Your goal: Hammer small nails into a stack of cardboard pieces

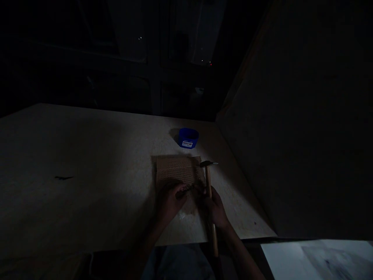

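Note:
My right hand (216,208) is closed around the wooden handle of a hammer (208,175). The hammer's dark head is up and the handle's end hangs past the table's near edge. My left hand (171,200) has its fingers pinched together over the near part of a brown sheet, like cardboard (177,163), marked with rows of small dark dots. Something small and dark shows at the left fingertips, too dim to name. The right fingertips come close to it; whether they touch it I cannot tell.
Beyond the sheet stands a blue plastic container (188,139) with a white label. On the pale table (116,155), a small dark object (64,178) lies far left. A tall dark panel (305,136) rises along the right side. The light is very dim.

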The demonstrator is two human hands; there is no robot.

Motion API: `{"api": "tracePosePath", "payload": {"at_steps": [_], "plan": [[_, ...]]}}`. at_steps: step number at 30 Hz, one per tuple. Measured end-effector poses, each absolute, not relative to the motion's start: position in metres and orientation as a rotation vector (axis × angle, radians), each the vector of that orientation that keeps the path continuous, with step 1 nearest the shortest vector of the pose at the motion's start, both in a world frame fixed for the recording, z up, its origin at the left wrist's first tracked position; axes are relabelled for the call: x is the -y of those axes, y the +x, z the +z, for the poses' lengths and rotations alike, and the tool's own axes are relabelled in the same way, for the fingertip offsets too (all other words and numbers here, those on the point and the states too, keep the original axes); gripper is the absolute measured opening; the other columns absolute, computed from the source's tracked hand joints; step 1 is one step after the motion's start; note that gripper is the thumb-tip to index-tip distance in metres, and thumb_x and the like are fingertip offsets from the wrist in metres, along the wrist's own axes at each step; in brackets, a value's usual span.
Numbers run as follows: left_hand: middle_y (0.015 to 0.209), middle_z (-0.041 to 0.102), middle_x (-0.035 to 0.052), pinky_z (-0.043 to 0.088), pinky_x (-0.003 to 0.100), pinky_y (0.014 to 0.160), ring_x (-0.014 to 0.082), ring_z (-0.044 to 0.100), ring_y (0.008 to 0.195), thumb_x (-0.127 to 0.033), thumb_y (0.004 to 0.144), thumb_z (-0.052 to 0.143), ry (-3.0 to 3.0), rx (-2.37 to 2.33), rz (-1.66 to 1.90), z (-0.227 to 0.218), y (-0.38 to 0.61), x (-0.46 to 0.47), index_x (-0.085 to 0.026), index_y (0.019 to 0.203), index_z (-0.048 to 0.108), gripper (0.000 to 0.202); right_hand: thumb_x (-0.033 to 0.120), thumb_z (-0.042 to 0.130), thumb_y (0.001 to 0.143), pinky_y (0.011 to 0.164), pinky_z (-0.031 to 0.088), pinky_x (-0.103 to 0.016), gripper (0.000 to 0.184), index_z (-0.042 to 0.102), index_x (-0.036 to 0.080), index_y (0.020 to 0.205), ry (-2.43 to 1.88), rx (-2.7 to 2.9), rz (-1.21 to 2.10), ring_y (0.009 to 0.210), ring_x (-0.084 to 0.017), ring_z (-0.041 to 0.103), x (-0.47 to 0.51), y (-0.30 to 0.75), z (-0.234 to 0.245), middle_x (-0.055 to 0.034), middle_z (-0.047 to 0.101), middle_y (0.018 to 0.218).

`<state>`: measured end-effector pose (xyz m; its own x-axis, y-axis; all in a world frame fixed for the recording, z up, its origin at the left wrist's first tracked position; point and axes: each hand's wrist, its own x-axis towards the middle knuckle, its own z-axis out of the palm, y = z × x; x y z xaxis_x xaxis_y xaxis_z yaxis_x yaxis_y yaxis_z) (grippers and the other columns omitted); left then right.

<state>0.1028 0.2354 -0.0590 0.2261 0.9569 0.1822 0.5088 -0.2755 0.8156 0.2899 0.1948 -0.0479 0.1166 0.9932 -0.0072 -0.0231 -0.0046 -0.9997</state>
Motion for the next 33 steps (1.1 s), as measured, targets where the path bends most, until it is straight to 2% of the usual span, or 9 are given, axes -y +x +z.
{"api": "tracePosePath", "payload": {"at_steps": [5,10,17,22,24,27,29,31,33], "plan": [[0.100,0.075,0.0036,0.049,0.043,0.092,0.0240,0.064,0.100,-0.024,0.085,0.067,2.115,-1.398,0.881,-0.051,0.106,-0.235,-0.028,0.101,0.076,0.019,0.024,0.060,0.078,0.103,0.044,-0.043,0.016,0.061,0.022,0.094,-1.205,1.055,1.153,0.119,-0.028,0.062,-0.190,0.289,-0.059,-0.0094,0.072,0.123],[0.093,0.073,0.0032,0.051,0.039,0.085,0.0221,0.064,0.093,-0.020,0.084,0.066,2.093,-1.391,0.911,-0.054,0.105,-0.237,-0.028,0.094,0.077,0.017,0.023,0.060,0.077,0.096,0.047,-0.041,0.011,0.058,0.023,0.088,-1.165,0.988,1.195,0.114,-0.027,0.064,-0.191,0.289,-0.059,-0.0088,0.074,0.117],[0.092,0.075,0.0027,0.054,0.038,0.084,0.0207,0.067,0.091,-0.020,0.082,0.066,1.963,-1.362,0.957,-0.061,0.106,-0.238,-0.029,0.095,0.077,0.019,0.025,0.062,0.077,0.091,0.050,-0.041,0.011,0.057,0.024,0.087,-1.149,0.983,1.205,0.110,-0.028,0.066,-0.191,0.289,-0.059,-0.0088,0.074,0.113],[0.098,0.076,0.0027,0.057,0.036,0.085,0.0204,0.069,0.096,-0.023,0.082,0.064,1.822,-1.307,0.966,-0.070,0.104,-0.238,-0.028,0.101,0.075,0.022,0.025,0.061,0.076,0.099,0.046,-0.042,0.010,0.058,0.024,0.085,-1.086,0.979,1.190,0.114,-0.027,0.065,-0.191,0.288,-0.059,-0.0072,0.075,0.113],[0.100,0.076,0.0028,0.057,0.036,0.086,0.0203,0.069,0.098,-0.023,0.082,0.063,1.795,-1.280,0.959,-0.075,0.103,-0.239,-0.028,0.102,0.074,0.023,0.024,0.062,0.075,0.092,0.050,-0.039,0.011,0.057,0.024,0.085,-1.098,0.970,1.193,0.110,-0.026,0.066,-0.191,0.288,-0.060,-0.0076,0.075,0.113],[0.103,0.075,0.0038,0.057,0.036,0.088,0.0198,0.070,0.097,-0.021,0.081,0.063,1.771,-1.265,0.924,-0.077,0.102,-0.240,-0.025,0.108,0.072,0.028,0.026,0.063,0.074,0.068,0.054,-0.031,0.014,0.055,0.023,0.085,-1.119,0.945,1.201,0.094,-0.024,0.069,-0.190,0.289,-0.061,-0.0088,0.075,0.112],[0.103,0.075,0.0046,0.057,0.037,0.088,0.0196,0.070,0.095,-0.020,0.080,0.064,1.789,-1.287,0.911,-0.072,0.100,-0.240,-0.023,0.114,0.069,0.035,0.029,0.064,0.073,0.051,0.049,-0.026,0.017,0.053,0.023,0.084,-1.133,0.928,1.224,0.070,-0.018,0.067,-0.190,0.290,-0.059,-0.0097,0.075,0.112],[0.105,0.074,0.0050,0.056,0.038,0.091,0.0200,0.069,0.098,-0.020,0.081,0.064,1.863,-1.306,0.918,-0.059,0.095,-0.234,-0.024,0.123,0.064,0.042,0.031,0.066,0.072,0.037,0.038,-0.022,0.021,0.052,0.022,0.084,-1.158,0.898,1.260,0.045,-0.010,0.052,-0.188,0.289,-0.055,-0.0104,0.075,0.113],[0.113,0.072,0.0057,0.054,0.039,0.096,0.0210,0.066,0.106,-0.022,0.083,0.064,1.965,-1.318,0.947,-0.043,0.084,-0.224,-0.026,0.130,0.060,0.047,0.035,0.069,0.071,0.032,0.030,-0.020,0.026,0.051,0.022,0.085,-1.178,0.857,1.285,0.036,-0.005,0.039,-0.183,0.289,-0.051,-0.0117,0.075,0.116]]}}
